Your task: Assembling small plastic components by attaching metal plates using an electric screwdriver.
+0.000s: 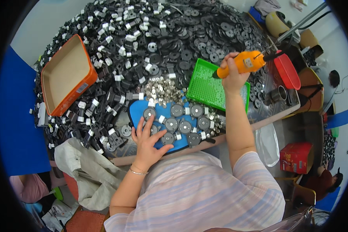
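My right hand [234, 77] grips an orange electric screwdriver [243, 63], its black tip pointing left and down. The tool is above a green plastic basket [193, 79] with small shiny bits in it. Fingers spread, my left hand [147, 145] rests over the left part of a blue mat [136, 111]. Its fingertips touch or nearly touch round dark parts with white tabs; exact contact is hard to tell. Several more such round parts [171, 124] lie on the mat to the right of that hand. Behind the mat is a heap of small silver metal pieces [162, 89].
A large pile of black parts and discs [197, 42] covers the table's far side. An orange-rimmed box [89, 63] sits on it at left. At right are a red tray [288, 71] and a metal cup [277, 94]. Grey cloth [85, 170] hangs at the near-left edge. Other people sit nearby.
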A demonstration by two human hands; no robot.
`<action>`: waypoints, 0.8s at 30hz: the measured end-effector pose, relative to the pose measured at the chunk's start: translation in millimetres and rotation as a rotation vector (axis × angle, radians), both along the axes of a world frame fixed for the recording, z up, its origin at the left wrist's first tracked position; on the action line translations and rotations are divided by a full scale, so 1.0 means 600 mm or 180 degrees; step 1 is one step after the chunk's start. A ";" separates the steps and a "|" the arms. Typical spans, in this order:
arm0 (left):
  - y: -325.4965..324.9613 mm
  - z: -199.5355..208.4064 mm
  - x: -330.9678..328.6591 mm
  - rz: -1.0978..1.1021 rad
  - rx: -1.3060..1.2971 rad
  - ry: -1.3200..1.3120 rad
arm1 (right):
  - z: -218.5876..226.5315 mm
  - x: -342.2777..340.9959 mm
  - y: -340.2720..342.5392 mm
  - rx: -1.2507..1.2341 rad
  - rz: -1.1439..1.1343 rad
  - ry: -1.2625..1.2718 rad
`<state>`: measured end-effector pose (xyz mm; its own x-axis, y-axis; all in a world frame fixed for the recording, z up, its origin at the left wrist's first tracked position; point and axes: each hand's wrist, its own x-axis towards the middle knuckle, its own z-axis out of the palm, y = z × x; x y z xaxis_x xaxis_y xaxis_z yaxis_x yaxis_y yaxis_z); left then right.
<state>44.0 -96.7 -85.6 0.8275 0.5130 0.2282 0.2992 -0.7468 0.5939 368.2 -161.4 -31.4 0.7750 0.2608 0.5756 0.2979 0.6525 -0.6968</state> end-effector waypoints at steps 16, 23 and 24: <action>-0.004 -0.005 -0.006 -0.0025 -0.0095 -0.0075 | 0.035 -0.028 -0.032 0.0291 0.0208 0.0117; 0.001 -0.004 -0.001 -0.0013 -0.0112 -0.0082 | 0.060 -0.102 -0.042 0.0585 0.1020 -0.0075; 0.001 -0.004 0.000 -0.0009 -0.0114 -0.0078 | 0.061 -0.113 -0.042 0.0587 0.1119 -0.0062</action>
<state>44.0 -96.0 -88.1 0.8234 0.5189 0.2299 0.2822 -0.7258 0.6274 300.6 -186.7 5.4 0.6454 0.3992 0.6513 0.0461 0.8307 -0.5548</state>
